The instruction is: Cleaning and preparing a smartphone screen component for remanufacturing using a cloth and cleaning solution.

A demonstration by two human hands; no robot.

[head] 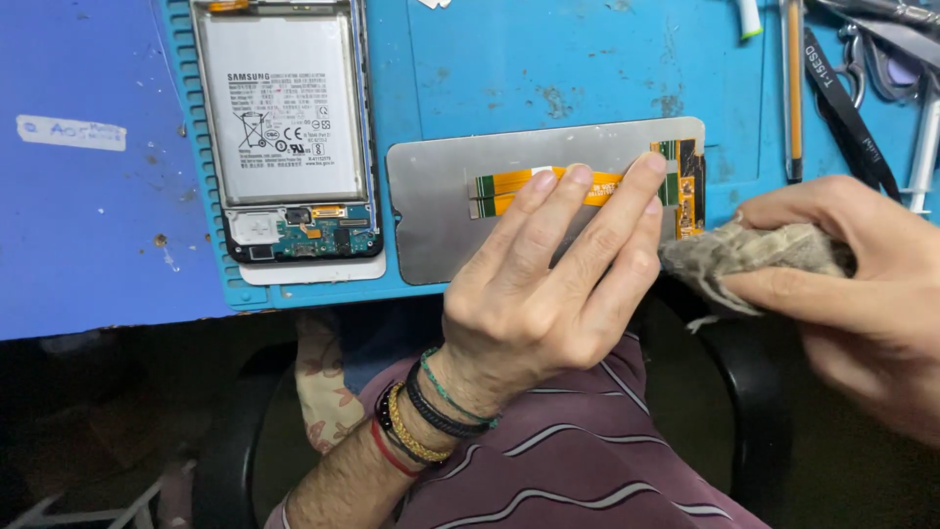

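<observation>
At ten o'clock from your hands, one opened phone lies on the blue mat on the counter with its battery showing, and several tools rest at one o'clock, none blocking you. Your left hand lies open with fingers spread flat on the one grey display panel and its orange ribbon cable at the mat's near edge. Your right hand is closed round one grey rag at three o'clock, touching the panel's right end.
</observation>
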